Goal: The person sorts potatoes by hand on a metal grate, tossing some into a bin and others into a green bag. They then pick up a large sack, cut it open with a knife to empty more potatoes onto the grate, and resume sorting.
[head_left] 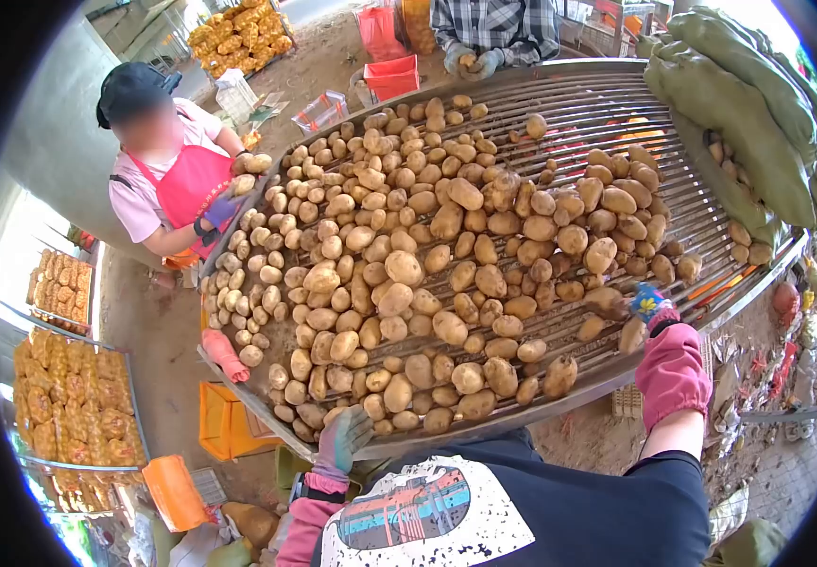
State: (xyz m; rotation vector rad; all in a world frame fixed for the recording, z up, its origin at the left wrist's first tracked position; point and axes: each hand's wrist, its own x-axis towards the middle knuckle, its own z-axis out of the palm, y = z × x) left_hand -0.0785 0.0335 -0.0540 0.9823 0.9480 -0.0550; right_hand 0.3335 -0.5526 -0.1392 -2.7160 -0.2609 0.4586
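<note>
Potatoes [404, 267] of many sizes cover a large slatted metal sorting table [607, 90]. My left hand [344, 438], in a grey and purple glove, rests on the near-left rim with its fingers stretched towards the closest potatoes. My right hand [649, 302], in a blue glove with a yellow flower pattern, reaches over the right part of the slats. It is right beside a brown potato [605, 302], and I cannot tell whether its fingers grip it. Another potato [632, 335] lies just below that hand.
Across the table on the left, a person in a pink apron [186, 180] holds potatoes; another in a checked shirt [512, 24] stands at the far side. Green cloth [744, 104] drapes the right end. Filled net sacks [77, 397], an orange crate [229, 420] and a red bin [391, 77] stand around.
</note>
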